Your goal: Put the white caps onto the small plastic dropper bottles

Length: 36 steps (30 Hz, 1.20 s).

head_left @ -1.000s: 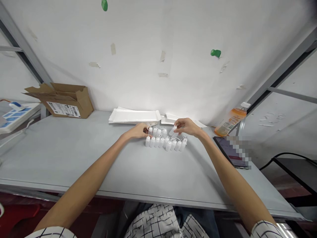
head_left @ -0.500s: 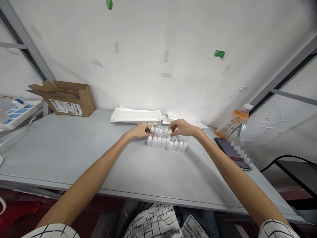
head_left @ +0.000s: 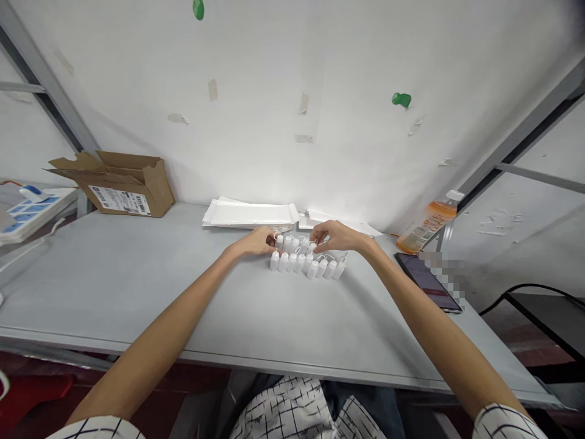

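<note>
Right hand (head_left: 337,236) has shifted left, pinching a white bottle (head_left: 312,247) at the right end of the far row (head_left: 287,244); left hand (head_left: 255,241) by its left end, grip unclear; bottle likely light, slick, best held mid-body

Small white bottles (head_left: 284,262), cylindrical with narrower tops, stand close together on the worktop (head_left: 274,323) in two rows running left to right. Thin white strands loop about several tops. The near row reaches farther right, its right-hand portion set slightly nearer; the far row is partly hidden.
</note>
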Each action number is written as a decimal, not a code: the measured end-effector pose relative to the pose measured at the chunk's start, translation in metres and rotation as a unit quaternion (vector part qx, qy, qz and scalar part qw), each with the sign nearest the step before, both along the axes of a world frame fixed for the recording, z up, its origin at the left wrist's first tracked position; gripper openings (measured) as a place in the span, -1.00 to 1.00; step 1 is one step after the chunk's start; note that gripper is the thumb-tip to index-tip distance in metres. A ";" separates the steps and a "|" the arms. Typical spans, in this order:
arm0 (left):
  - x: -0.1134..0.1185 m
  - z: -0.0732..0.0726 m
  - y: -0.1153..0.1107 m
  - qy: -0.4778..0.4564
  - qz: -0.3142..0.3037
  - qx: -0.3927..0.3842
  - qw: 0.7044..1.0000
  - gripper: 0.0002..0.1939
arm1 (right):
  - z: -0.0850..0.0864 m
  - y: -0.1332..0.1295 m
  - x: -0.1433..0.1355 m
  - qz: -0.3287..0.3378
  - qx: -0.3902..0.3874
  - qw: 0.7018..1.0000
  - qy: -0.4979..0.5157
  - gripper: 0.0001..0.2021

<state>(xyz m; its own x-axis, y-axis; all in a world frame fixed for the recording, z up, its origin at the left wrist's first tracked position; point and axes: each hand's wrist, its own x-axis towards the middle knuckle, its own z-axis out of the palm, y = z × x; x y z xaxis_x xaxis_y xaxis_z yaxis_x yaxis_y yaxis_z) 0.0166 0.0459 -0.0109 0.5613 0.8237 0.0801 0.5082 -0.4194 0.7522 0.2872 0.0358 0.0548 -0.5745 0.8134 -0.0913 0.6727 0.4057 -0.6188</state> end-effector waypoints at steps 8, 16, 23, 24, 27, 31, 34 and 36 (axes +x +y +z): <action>-0.004 0.007 -0.001 -0.029 -0.026 -0.060 0.997 -0.65 | 0.016 -0.001 0.028 -0.055 -0.008 0.994 0.096 -0.76; -0.030 0.040 -0.010 -0.024 0.031 -0.115 0.993 -0.31 | -0.036 0.024 0.097 -0.298 0.248 0.912 -0.133 -0.49; -0.039 0.051 -0.014 -0.078 0.101 -0.054 0.990 -0.38 | -0.076 0.026 0.102 -0.345 0.263 0.877 -0.207 -0.59; -0.038 0.051 -0.015 -0.086 0.112 -0.035 0.989 -0.40 | -0.076 0.026 0.100 -0.356 0.271 0.870 -0.208 -0.60; -0.032 0.057 -0.017 -0.119 0.152 0.038 0.980 -0.46 | -0.068 0.019 0.094 -0.390 0.305 0.844 -0.206 -0.63; -0.013 0.078 -0.022 -0.114 0.180 0.145 0.966 -0.54 | -0.049 0.001 0.084 -0.420 0.348 0.819 -0.178 -0.66; 0.014 0.099 -0.026 -0.063 0.128 0.218 0.965 -0.60 | -0.037 -0.017 0.074 -0.407 0.391 0.811 -0.153 -0.67; 0.036 0.111 -0.026 -0.010 0.099 0.309 0.946 -0.63 | -0.032 -0.028 0.067 -0.382 0.413 0.814 -0.143 -0.66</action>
<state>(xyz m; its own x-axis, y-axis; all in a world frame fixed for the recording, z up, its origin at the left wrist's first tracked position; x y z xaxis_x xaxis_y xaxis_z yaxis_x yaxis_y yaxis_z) 0.0523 0.0199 0.0999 0.3931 0.7056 0.5896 0.6109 -0.6796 0.4061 0.3541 0.0082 0.0228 0.0771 0.7753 0.6269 0.9926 -0.0007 -0.1213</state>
